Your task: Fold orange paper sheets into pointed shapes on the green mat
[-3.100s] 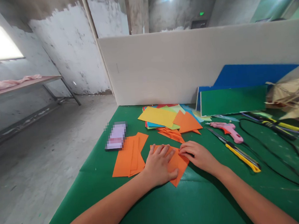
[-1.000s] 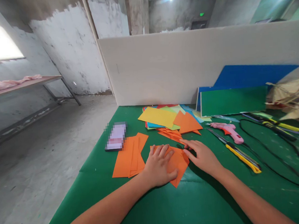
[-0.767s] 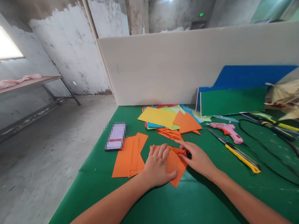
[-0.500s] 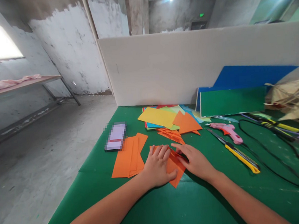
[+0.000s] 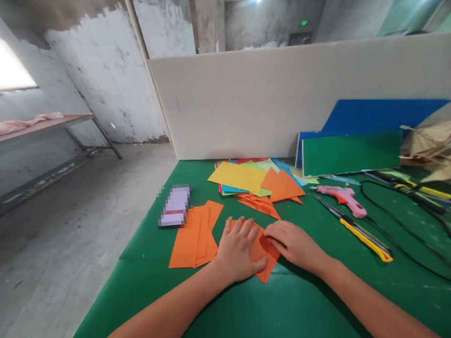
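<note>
A folded orange paper piece [image 5: 265, 260] lies on the green mat [image 5: 238, 315] in front of me. My left hand [image 5: 238, 249] rests flat on its left part, fingers stretched out. My right hand [image 5: 295, 244] sits on its right part, fingers curled and pressing a folded flap down onto the paper. Most of the paper is hidden under both hands.
Orange strips [image 5: 194, 235] lie to the left, with a blurred small box [image 5: 174, 206] behind them. A stack of coloured sheets [image 5: 246, 180] and orange triangles [image 5: 282, 185] lie further back. A pink glue gun [image 5: 344, 196], a yellow cutter [image 5: 363, 233], a black cable [image 5: 416, 236] and boards [image 5: 350, 152] fill the right side.
My right hand lifted the paper's right edge and swept left across it, folding it over; its fingers now curl on the flap. My left hand stayed flat in place.
</note>
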A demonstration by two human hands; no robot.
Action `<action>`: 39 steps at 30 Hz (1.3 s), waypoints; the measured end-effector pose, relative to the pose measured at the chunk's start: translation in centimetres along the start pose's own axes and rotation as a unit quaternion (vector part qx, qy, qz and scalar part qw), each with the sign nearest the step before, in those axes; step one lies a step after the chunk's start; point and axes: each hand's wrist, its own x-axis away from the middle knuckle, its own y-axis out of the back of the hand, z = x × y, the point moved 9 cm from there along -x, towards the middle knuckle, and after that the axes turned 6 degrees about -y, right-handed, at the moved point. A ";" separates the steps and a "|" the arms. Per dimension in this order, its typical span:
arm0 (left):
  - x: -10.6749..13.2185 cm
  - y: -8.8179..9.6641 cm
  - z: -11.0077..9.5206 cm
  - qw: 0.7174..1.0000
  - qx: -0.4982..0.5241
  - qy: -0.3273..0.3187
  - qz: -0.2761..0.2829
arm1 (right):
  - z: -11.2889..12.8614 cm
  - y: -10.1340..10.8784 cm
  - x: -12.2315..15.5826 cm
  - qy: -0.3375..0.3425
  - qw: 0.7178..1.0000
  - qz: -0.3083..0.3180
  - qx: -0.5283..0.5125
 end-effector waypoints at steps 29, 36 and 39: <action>0.6 1.2 9.2 0.935 0.266 0.214 -0.092 | -0.5 -2.0 -1.2 -0.071 0.976 0.088 0.187; 0.6 1.3 9.3 0.916 0.323 0.206 -0.123 | -0.5 -1.5 -0.9 -0.084 0.983 0.051 0.154; 0.3 1.9 8.4 0.928 0.310 0.171 -0.118 | -0.5 -1.4 -0.7 -0.078 0.985 0.045 0.144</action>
